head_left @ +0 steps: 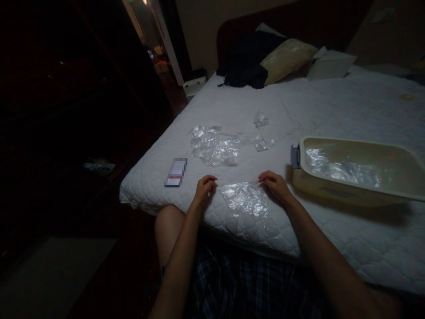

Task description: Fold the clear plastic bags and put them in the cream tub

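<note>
A clear plastic bag [245, 200] lies flat near the front edge of the white quilted mattress [332, 110]. My left hand [204, 188] pinches the bag's upper left corner with curled fingers. My right hand [275, 185] pinches its upper right corner in the same way. Both forearms reach in from below, over my checked shorts.
A pile of crumpled clear bags [214, 146] and two small crumpled ones [262, 142] [260, 118] lie farther back. A small flat box [176, 172] sits to the left. A beige plastic tub [392, 164] holding clear plastic stands on the right. Pillows [287, 57] and dark clothing [247, 66] lie at the headboard.
</note>
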`<state>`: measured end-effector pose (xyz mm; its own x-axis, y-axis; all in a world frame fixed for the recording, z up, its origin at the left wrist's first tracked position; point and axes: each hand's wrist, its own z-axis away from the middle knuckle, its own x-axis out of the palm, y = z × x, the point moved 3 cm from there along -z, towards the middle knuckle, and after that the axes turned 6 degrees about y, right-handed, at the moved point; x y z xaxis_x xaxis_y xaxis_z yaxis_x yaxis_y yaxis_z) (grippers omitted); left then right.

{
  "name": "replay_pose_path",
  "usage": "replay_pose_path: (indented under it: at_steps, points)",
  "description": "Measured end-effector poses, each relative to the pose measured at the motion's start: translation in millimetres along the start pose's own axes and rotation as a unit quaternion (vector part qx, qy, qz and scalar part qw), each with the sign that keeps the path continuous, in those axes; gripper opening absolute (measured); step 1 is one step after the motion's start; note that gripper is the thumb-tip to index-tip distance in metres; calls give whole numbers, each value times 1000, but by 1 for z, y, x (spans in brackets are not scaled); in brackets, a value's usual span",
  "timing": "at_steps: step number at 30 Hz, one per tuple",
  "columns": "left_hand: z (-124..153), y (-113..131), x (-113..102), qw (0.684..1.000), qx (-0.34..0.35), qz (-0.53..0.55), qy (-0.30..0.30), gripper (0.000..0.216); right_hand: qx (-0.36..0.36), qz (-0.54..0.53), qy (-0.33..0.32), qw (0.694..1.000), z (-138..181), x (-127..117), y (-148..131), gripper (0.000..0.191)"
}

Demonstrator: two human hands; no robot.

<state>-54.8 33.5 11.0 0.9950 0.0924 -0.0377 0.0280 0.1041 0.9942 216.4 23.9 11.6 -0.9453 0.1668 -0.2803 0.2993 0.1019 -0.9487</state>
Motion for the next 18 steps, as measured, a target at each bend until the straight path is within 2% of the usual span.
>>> replay_pose_path:
  at_steps: [2,4,6,8,10,11,13,15,18]
  points:
    - [5,8,1,998,41,-36,20,11,3,19,41,999,-1,-4,-8,21]
    - [12,19,7,992,88,-94,7,11,-25,49,47,997,-1,-2,-20,26]
    - [19,28,19,977,132,-162,-36,11,-59,83,6,995,-2,6,-35,24]
    - [26,33,34,951,168,-245,-87,12,-71,124,-84,986,0,23,-48,24]
    - [31,32,47,916,191,-333,-111,13,-80,201,-167,962,4,42,-56,26]
    - [32,30,52,901,194,-371,-110,14,-82,256,-187,945,6,50,-59,27]
    - [33,23,57,883,186,-421,-98,14,-74,370,-194,906,8,61,-59,27]
    - [31,16,58,878,174,-437,-92,13,-52,453,-192,869,8,65,-55,26]
    - [29,11,52,882,174,-430,-83,13,-18,508,-179,842,6,58,-46,25]
